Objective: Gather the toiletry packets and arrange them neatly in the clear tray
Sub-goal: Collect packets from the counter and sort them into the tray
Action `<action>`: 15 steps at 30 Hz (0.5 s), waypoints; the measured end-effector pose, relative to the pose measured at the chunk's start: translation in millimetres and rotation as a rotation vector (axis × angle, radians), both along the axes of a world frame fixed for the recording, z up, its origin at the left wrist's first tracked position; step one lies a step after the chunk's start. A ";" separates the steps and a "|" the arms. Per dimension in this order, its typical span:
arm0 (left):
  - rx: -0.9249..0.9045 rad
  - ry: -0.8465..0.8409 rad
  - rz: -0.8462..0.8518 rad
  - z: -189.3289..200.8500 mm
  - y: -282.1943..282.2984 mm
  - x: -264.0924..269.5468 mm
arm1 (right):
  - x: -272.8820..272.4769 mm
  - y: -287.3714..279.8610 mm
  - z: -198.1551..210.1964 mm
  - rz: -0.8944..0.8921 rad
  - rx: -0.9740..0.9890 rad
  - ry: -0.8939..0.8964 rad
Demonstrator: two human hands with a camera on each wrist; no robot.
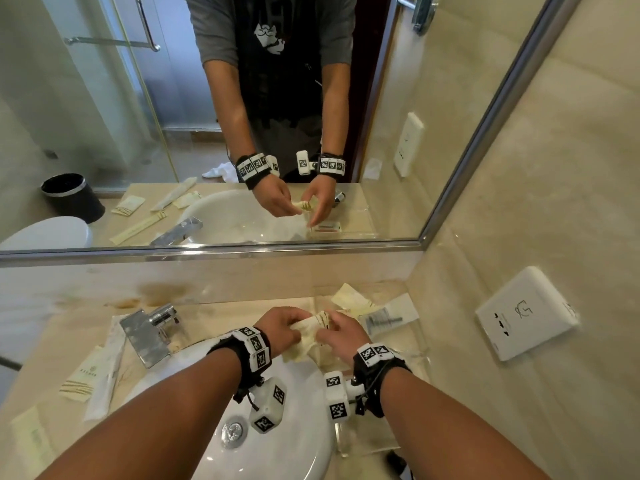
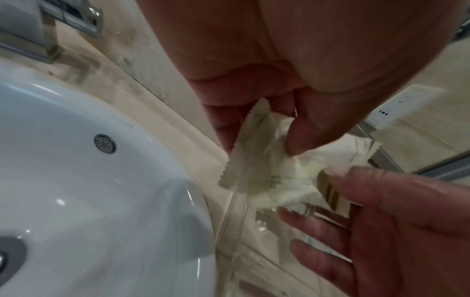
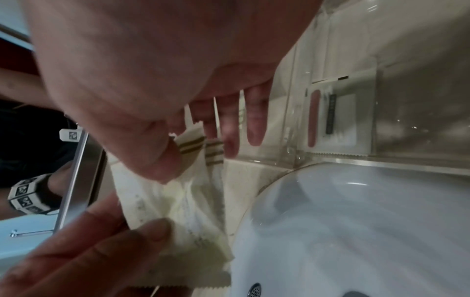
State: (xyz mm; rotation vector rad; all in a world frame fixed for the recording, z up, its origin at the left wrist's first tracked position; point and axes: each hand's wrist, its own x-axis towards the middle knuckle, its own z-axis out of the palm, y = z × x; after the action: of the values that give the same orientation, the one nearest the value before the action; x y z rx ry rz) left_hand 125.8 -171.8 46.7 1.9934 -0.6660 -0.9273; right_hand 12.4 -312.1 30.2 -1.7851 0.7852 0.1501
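I am at the round white sink bowl (image 1: 294, 427), and my left hand (image 1: 282, 329) and my right hand (image 1: 341, 336) are just past it, close together. The fingers (image 2: 296, 138) of both hands pinch one soft, pale yellow packet with gold stripes (image 1: 311, 336), one hand at each end, so I think I am pulling it flat to make it lie neat. It hangs above the near edge of the clear plastic tray (image 1: 420, 355) on the beige stone counter (image 1: 207, 313). Farther back, more packets (image 1: 353, 301) already rest in the tray.
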 end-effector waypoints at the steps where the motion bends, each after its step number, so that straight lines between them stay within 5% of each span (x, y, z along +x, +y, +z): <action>1: -0.002 0.005 0.001 -1.0 -3.3 -1.9 | -3.8 0.5 3.4 -0.013 0.032 0.008; 9: 0.287 -0.029 -0.141 -12.7 -25.7 -26.3 | -26.3 -13.7 -29.3 -0.128 0.018 -0.017; 15: 0.331 -0.044 -0.161 -22.4 -45.5 -43.6 | -56.8 -24.2 -32.4 -0.145 0.080 0.010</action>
State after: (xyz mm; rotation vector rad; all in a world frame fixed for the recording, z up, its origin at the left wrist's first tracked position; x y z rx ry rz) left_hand 82.2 -217.3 24.2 2.2810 -0.7442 -1.1539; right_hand -44.4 -336.3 -2.1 -1.6475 0.9001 0.0933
